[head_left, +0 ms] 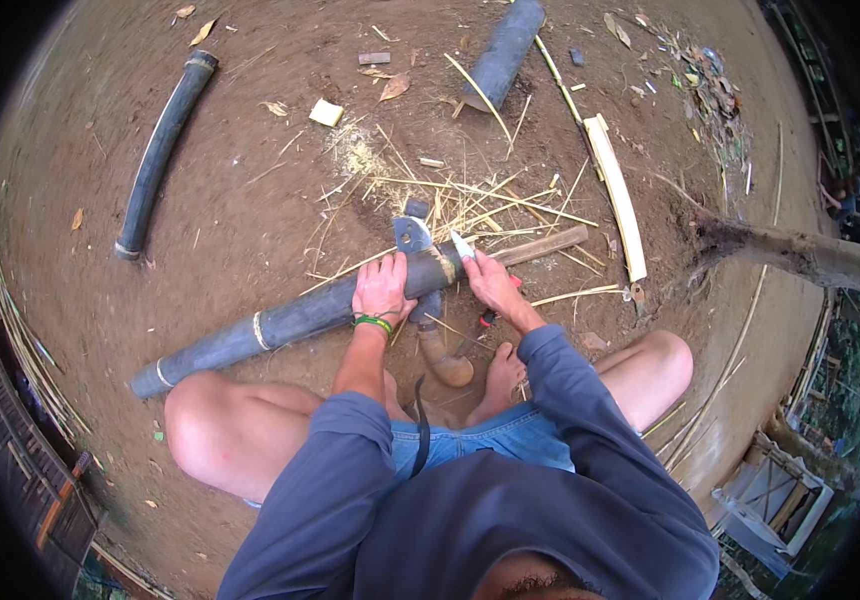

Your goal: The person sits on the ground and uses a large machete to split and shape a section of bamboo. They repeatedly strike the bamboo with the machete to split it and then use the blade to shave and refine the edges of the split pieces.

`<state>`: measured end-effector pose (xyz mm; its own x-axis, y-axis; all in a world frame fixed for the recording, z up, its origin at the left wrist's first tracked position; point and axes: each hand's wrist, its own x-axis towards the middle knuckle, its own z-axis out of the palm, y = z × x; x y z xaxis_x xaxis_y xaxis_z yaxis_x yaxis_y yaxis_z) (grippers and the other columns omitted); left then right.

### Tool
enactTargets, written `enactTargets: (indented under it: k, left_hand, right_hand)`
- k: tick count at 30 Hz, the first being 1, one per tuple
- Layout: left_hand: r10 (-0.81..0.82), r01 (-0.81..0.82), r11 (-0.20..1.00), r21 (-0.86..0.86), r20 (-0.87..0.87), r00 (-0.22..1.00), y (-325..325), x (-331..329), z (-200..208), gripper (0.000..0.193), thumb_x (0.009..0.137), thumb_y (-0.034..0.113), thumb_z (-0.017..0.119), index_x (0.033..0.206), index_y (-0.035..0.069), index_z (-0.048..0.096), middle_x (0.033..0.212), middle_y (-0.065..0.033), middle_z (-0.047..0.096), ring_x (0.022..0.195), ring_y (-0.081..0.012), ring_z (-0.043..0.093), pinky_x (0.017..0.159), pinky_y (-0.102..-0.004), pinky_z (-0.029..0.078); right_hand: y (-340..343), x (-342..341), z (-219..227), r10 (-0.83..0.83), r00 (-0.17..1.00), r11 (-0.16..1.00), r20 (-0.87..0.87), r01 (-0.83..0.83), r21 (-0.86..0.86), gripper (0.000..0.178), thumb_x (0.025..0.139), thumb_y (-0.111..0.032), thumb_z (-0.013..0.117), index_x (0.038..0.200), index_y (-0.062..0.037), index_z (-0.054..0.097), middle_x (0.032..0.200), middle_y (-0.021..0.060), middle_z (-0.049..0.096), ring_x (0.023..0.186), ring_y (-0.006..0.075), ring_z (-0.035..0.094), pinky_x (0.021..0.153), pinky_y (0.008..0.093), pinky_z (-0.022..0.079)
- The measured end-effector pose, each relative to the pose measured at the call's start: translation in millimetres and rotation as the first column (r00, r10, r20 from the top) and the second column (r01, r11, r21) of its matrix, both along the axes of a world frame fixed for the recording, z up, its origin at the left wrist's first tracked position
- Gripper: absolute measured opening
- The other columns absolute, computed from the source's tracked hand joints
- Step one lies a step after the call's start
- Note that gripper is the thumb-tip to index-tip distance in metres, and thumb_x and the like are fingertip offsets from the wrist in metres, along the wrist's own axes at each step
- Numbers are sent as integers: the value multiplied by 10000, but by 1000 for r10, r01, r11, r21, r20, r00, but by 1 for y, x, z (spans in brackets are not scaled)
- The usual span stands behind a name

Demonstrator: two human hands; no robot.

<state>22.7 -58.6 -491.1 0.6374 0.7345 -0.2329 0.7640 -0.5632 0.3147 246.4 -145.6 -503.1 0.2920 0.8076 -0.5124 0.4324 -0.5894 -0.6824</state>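
Observation:
A long dark bamboo pole (315, 313) slants across in front of my crossed legs, with pale rings at its joints. My left hand (382, 290) grips it from above, fingers over the top. Near the pole's right end, where a pale scraped band shows, my right hand (495, 290) is closed round a small whitish pointed tool (462, 246); its exact kind is unclear. The tool's tip meets the pole beside that band. Just beyond the pole, a grey metal blade with a hole (412, 235) shows. Under my wrists lie a curved brown wooden handle (447, 366) and a red-and-black handle (488, 318).
Bamboo slivers (490, 200) and sawdust (360, 152) litter the dirt beyond the pole. Other dark bamboo lengths (158, 165) (506, 55) lie farther off. A split pale bamboo piece (618, 200) and a wooden stick (547, 243) lie rightward, before a tree trunk (800, 252).

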Motion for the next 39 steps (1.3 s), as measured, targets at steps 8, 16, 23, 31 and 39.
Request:
enactTargets:
  k: [8, 16, 23, 31, 39]
  left_hand:
    - [0, 0, 997, 76, 3, 1000, -3, -3, -3, 872, 576, 343, 909, 1315, 71, 535, 1131, -100, 613, 1049, -300, 614, 961, -414, 481]
    - [17, -17, 1000, -17, -25, 1000, 2, -1, 2, 955, 548, 348, 922, 1364, 60, 520, 1190, -118, 617, 1102, -313, 614, 1011, -421, 476]
    - [14, -14, 1000, 0, 15, 1000, -1, -4, 1, 954, 542, 322, 924, 1365, 56, 522, 1200, -114, 616, 1104, -318, 614, 1011, -422, 478]
    - [-18, 15, 997, -79, -47, 999, 11, -1, 2, 912, 573, 375, 909, 1347, 85, 524, 1203, -109, 630, 1111, -298, 628, 999, -411, 490]
    - [-1, -7, 977, -212, -38, 999, 40, 5, 15, 838, 594, 460, 889, 1263, 106, 529, 1167, -120, 625, 1123, -311, 620, 939, -458, 541]
  right_hand:
    - [14, 43, 44, -425, 418, 896, -803, 71, -438, 260, 1077, -304, 465, 917, -103, 503, 609, -38, 458, 473, 91, 395, 443, 262, 325]
    - [9, -3, 62, 213, 912, 973, 351, -232, 12, 196, 1018, -220, 509, 1039, -26, 524, 715, 303, 642, 705, 517, 651, 661, 628, 500]
    - [7, -17, 59, 315, 860, 947, 401, -311, -78, 159, 980, -132, 481, 1026, 14, 527, 736, 295, 661, 715, 507, 664, 648, 599, 524]
    - [36, -26, 44, 380, 789, 923, 482, -357, -144, 146, 942, -60, 482, 1064, 19, 500, 773, 299, 669, 769, 497, 686, 681, 572, 554]
    - [-5, 46, 28, -40, 929, 998, 369, 53, -25, 232, 1051, -316, 470, 1135, -102, 500, 839, 290, 670, 844, 542, 631, 721, 611, 476]
